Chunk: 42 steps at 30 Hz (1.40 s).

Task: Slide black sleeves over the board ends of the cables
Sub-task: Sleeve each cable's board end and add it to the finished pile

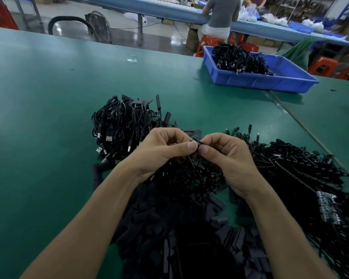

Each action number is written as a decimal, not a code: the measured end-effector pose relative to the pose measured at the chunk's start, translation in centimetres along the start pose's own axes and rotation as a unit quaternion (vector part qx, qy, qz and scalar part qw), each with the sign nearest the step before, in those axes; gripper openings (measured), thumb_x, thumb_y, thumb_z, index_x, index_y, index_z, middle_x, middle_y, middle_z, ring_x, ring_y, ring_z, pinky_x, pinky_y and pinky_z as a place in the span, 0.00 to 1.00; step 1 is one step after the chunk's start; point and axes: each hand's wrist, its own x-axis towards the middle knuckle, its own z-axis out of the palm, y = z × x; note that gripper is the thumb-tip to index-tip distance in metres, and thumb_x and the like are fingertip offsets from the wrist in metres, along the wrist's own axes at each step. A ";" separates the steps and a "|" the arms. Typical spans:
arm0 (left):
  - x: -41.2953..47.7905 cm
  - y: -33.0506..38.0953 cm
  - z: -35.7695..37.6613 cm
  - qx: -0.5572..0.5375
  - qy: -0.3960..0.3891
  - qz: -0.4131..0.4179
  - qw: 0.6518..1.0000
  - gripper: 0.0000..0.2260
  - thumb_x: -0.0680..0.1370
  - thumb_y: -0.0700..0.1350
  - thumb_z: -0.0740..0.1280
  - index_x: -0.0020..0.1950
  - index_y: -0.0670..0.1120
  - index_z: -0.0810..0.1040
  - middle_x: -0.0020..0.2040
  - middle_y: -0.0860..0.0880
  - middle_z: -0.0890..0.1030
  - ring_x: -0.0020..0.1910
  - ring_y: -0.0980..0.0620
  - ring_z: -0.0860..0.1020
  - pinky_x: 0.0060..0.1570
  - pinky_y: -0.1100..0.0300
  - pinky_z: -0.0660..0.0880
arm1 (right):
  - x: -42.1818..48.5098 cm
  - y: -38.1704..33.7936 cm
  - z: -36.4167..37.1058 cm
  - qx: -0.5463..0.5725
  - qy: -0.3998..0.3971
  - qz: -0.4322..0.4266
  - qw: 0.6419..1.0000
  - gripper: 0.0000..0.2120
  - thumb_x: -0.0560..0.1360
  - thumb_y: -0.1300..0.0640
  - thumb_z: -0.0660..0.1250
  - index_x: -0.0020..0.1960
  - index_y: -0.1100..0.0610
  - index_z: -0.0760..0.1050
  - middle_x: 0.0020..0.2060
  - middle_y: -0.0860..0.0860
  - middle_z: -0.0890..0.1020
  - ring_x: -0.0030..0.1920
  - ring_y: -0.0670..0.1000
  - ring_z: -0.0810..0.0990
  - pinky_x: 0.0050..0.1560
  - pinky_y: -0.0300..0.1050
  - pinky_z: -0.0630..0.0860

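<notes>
Black cable board end (194,140) is pinched between the left hand (165,152) and right hand (228,158), above piled sleeves (169,228) on the green desk (38,117).

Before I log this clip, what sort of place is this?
Probably a factory assembly floor: a long green workbench heaped with black cables and loose black sleeves, a blue bin of more cables, and another worker seated at a second bench behind.
</notes>
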 end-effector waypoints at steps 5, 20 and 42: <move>0.1 -0.3 -0.2 -0.031 0.001 -0.012 0.999 0.06 0.66 0.47 0.78 0.33 0.50 0.83 0.30 0.55 0.78 0.30 0.61 0.74 0.33 0.71 0.72 | 0.2 0.1 -0.1 0.017 -0.010 0.020 1.000 0.06 0.69 0.60 0.72 0.45 0.56 0.81 0.37 0.46 0.84 0.38 0.42 0.81 0.43 0.33 0.77; -0.4 1.4 -0.7 -0.171 -0.001 0.026 0.985 0.04 0.72 0.48 0.74 0.40 0.49 0.83 0.37 0.50 0.83 0.38 0.54 0.82 0.46 0.58 0.82 | 1.4 -0.6 -0.5 0.055 0.129 0.016 0.990 0.05 0.66 0.56 0.78 0.41 0.50 0.85 0.38 0.47 0.86 0.40 0.44 0.83 0.46 0.36 0.79; -0.7 2.9 -2.4 0.288 0.118 0.021 0.950 0.13 0.84 0.38 0.59 0.66 0.52 0.72 0.40 0.59 0.84 0.32 0.60 0.75 0.34 0.70 0.70 | -1.2 0.5 4.6 -0.525 -0.221 0.071 0.819 0.13 0.76 0.46 0.73 0.59 0.47 0.81 0.49 0.43 0.79 0.50 0.45 0.76 0.54 0.44 0.76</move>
